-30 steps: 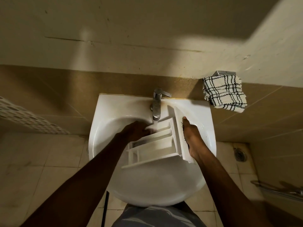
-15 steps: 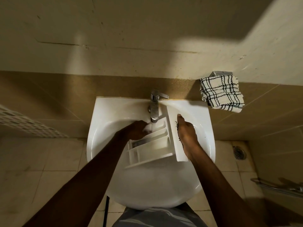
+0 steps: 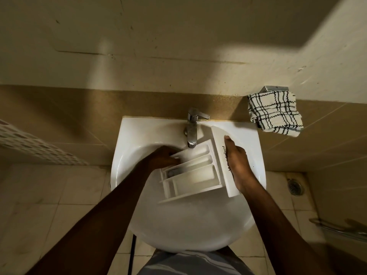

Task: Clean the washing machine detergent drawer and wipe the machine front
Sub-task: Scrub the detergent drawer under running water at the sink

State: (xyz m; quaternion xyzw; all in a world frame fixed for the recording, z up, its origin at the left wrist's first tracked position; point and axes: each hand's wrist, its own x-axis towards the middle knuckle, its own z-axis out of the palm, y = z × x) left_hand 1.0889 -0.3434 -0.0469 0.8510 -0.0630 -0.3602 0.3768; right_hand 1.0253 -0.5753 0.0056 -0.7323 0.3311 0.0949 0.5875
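View from your head, looking down into a white sink (image 3: pixel 139 132) fixed to a tan-tiled wall. The detergent drawer (image 3: pixel 195 175), white plastic with three long compartments, lies tilted across the basin, its open side facing up at you and its broad front panel turned to your right. The faucet (image 3: pixel 192 128) stands at the back rim, and its spout ends just over the compartment farthest from you. Your left hand (image 3: pixel 163 157) takes the drawer's back end: its grip is curled over the end wall, fingertips tucked against the plastic. Your right hand (image 3: pixel 237 165) lies along the front panel, beside the dark lettering printed there; the thumb runs straight up the panel face, the other fingers are hidden past the panel's edge, so this grip clasps the panel from the side. A checked cloth (image 3: pixel 275 113) hangs on a metal holder (image 3: pixel 275 88) on the wall to the right of the sink, well apart from the drawer. A floor drain (image 3: pixel 295 187) sits in the pale tiles lower right, and a perforated basket (image 3: pixel 29 145) shows at the left edge
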